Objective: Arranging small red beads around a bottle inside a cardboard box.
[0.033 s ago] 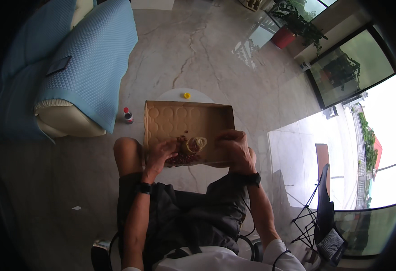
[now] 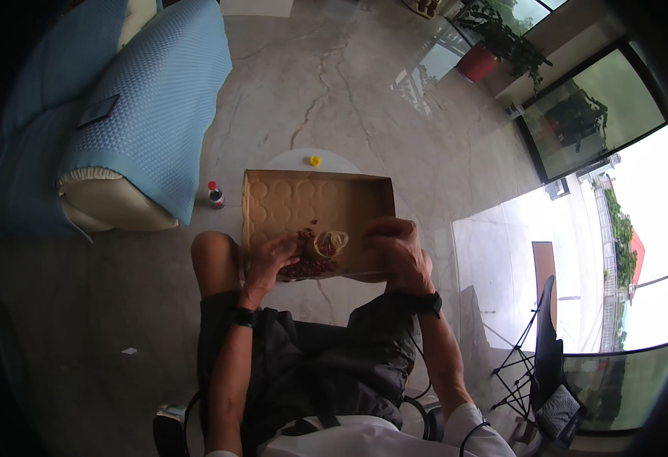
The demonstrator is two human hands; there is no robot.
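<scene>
A shallow brown cardboard box (image 2: pixel 349 199) rests across my knees. Near its front side stands a clear plastic bottle (image 2: pixel 332 242), its uncapped mouth toward me and dark red contents inside. Small dark red beans (image 2: pixel 311 268) lie loose around the bottle's left and near side. My left hand (image 2: pixel 271 259) reaches over the box's left wall, fingers stretched toward the beans beside the bottle. On the other side, my right hand (image 2: pixel 396 240) is at the box's right wall, its fingers bent together. What those fingers hold, if anything, is hidden.
A yellow cap (image 2: pixel 315 161) lies on a white round surface (image 2: pixel 341 160) beyond the box. Left of the box, a small dark bottle with a red top (image 2: pixel 216 196) stands on the floor near a blue-covered sofa (image 2: pixel 151 114). A folding chair (image 2: pixel 543 365) stands at right.
</scene>
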